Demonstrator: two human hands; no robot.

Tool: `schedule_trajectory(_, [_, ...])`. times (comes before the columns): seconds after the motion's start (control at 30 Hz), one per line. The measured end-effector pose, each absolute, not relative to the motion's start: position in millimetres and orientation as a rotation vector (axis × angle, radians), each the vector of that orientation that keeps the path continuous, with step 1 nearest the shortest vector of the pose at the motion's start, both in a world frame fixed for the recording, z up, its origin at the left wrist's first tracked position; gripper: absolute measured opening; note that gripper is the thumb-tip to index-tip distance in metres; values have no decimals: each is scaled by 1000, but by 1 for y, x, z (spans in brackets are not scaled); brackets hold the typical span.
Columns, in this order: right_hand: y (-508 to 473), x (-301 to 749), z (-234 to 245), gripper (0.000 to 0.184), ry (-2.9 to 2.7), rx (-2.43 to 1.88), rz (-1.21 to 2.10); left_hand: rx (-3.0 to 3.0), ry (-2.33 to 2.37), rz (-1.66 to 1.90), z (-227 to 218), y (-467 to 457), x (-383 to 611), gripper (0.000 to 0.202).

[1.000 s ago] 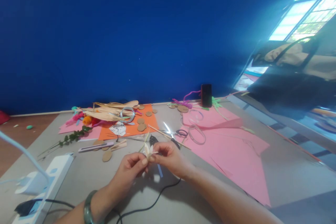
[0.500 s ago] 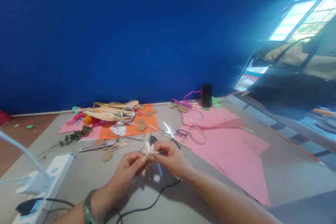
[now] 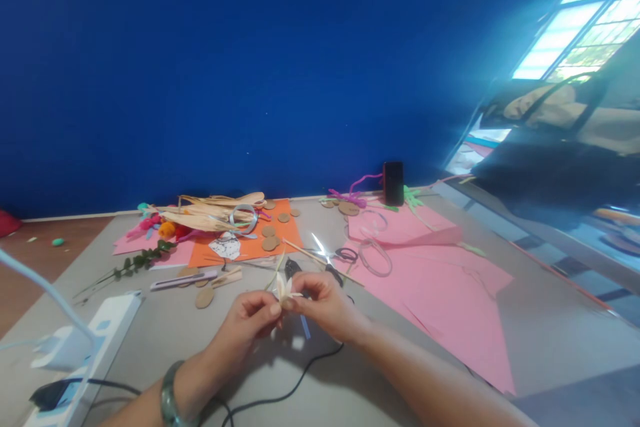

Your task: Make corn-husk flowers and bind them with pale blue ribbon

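A small cream-coloured flower [image 3: 283, 288] with pointed petals is pinched between both hands above the table. My left hand [image 3: 253, 317] grips its base from the left, thumb and fingertips together. From the right, my right hand [image 3: 325, 303] pinches it close to the petals. A thin pale green strip [image 3: 276, 269] rises behind the fingers. Just beyond my right hand lie the open scissors [image 3: 333, 257], and a black object [image 3: 291, 267] is partly hidden behind the flower. The flower's lower end is covered by my fingers.
Dried husk strips [image 3: 210, 213] and brown discs [image 3: 271, 243] lie on orange paper [image 3: 295, 233]. Nearer left are a utility knife [image 3: 183, 280], a leafy sprig [image 3: 143, 260] and a power strip [image 3: 107, 340]. Pink paper [image 3: 450, 307] spreads right; a black phone [image 3: 393, 183] stands against the blue partition [image 3: 300, 67].
Both hands keep their pinch on the flower. The flower and fingertips have shifted very slightly; the things on the table stay where they were.
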State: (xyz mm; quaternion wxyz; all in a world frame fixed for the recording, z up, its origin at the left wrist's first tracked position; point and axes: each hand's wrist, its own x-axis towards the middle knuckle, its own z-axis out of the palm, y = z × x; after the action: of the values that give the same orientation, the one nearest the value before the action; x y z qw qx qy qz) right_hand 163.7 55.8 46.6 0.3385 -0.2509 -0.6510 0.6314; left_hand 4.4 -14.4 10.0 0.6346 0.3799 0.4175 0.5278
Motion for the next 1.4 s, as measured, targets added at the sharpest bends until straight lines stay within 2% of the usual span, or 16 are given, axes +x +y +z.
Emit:
schedule_trajectory(0.3, [54,164,49,30,-1722,-633,1613,894,976,1205,11,-16,4,35])
schedule_trajectory(0.73, [47,165,56,27,-1811,-628,1386,1014,1073,1253,8,-16,1,30])
schedule_trajectory(1.03, [43,162,53,18,-1837,-651,1209,1189,1152,1375,12,-18,4,21])
schedule_trajectory(1.4, [43,163,46,14,-1989,-649,904,1256,1163,1401,10,-18,5,21])
